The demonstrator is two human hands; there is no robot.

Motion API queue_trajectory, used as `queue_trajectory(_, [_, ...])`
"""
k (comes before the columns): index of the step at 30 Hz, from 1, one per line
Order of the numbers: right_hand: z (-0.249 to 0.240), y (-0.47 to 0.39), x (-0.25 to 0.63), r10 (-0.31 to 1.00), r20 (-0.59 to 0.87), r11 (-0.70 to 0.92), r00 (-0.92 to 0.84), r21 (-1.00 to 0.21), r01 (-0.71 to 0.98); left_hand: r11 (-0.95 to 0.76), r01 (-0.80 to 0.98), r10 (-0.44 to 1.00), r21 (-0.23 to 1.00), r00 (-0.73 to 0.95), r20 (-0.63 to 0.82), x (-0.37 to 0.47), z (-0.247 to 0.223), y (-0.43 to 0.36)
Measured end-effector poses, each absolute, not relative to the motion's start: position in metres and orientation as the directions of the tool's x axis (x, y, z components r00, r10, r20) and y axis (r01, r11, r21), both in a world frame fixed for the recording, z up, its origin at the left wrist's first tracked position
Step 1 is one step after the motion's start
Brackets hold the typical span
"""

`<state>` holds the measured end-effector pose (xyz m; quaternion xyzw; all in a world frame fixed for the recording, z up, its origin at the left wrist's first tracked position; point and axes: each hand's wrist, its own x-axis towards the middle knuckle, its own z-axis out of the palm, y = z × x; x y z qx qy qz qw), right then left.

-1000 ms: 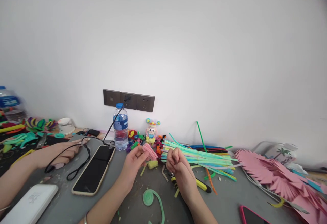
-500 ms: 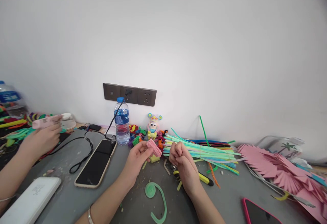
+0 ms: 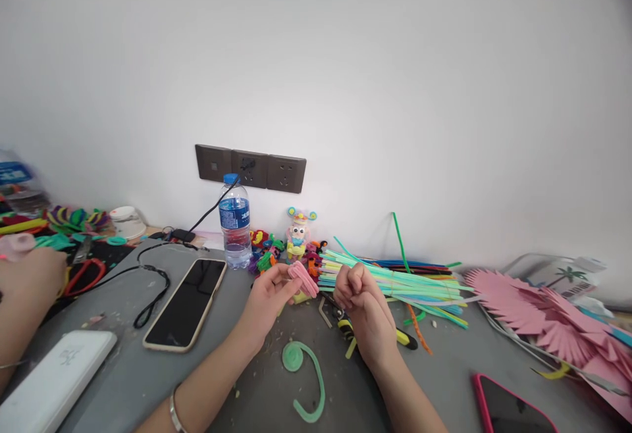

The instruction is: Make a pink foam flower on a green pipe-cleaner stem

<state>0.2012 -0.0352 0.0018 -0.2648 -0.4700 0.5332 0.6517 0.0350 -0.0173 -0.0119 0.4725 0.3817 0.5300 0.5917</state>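
Note:
My left hand pinches a folded bundle of pink pipe cleaner between thumb and fingers. To its right, my right hand is closed with curled fingers, apart from the pink bundle. Whatever the right hand may hold is hidden. Below both hands, a green pipe cleaner lies on the table, coiled at one end with a curved tail. Behind my right hand rests a bundle of green, blue and yellow pipe cleaners. Yellow-and-black handled pliers lie partly hidden beneath that hand.
A water bottle and a small figure stand near the wall. Left are a phone, a white power bank and a co-worker's hand near red scissors. Right are folded pink paper and another phone.
The view has shifted slightly. My hands keep nearly the same pose, left still pinching the pink bundle. The co-worker's hand has moved left and lower, uncovering the scissors.

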Motion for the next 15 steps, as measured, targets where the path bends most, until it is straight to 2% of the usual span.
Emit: queue_trajectory(15, [0.000,-0.035,0.198,0.952,0.305,0.269,-0.013,-0.857,-0.439,0.000,-0.236,0.990,0.972,0.138,0.033,0.038,0.000,-0.023])
